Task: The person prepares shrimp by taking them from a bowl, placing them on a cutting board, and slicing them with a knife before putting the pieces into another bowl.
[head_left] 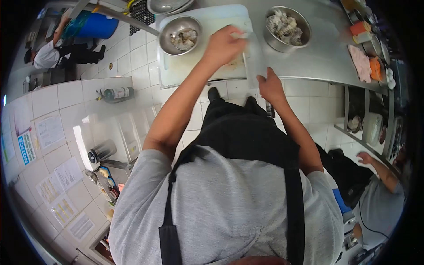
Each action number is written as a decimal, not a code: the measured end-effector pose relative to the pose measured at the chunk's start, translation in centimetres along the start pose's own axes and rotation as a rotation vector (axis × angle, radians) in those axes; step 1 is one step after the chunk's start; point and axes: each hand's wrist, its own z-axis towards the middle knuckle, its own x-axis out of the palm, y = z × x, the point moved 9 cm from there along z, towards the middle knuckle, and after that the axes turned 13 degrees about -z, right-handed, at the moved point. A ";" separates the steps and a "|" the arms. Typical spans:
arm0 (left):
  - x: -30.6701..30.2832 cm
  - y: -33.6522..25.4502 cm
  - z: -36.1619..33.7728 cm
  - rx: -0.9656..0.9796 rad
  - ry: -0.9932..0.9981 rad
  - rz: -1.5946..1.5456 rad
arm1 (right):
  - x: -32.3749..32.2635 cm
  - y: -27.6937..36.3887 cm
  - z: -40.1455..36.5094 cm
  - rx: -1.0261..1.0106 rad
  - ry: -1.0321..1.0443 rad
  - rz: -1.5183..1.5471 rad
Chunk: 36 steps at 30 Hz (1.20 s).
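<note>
My right hand (270, 88) is closed around the handle of a wide-bladed knife (254, 59), its blade blurred and pointing away from me. Beside the blade is my left hand (224, 46), fingers pinched together over the white cutting board (212, 73); whatever is between them is too blurred to make out. On the board's left part sits a small steel bowl (164, 42) holding several greyish pieces that look like shrimp (185, 39). A deeper steel bowl (282, 47), right of the board, is heaped with more of them (285, 26).
The steel counter (320, 62) carries a pink cloth (360, 63) and an orange cloth (376, 68) at the right. Metal bowls (168, 5) stand behind the board. One person (377, 198) is close at my right; another (48, 57) is far left near a blue barrel (99, 25).
</note>
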 end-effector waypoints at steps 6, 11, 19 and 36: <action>-2.7 -10.5 0.8 0.355 0.088 0.015 | 0.8 -1.0 0.9 -0.020 0.004 0.000; -21.1 0.9 3.8 -0.046 -0.387 0.156 | 0.5 -0.6 0.1 0.027 -0.005 -0.007; -19.6 6.9 2.6 -0.200 -0.121 0.891 | 0.1 -0.2 -0.2 0.055 -0.001 -0.021; -17.0 7.6 5.3 0.123 -0.105 0.878 | 0.4 -0.3 -0.5 0.074 -0.028 -0.030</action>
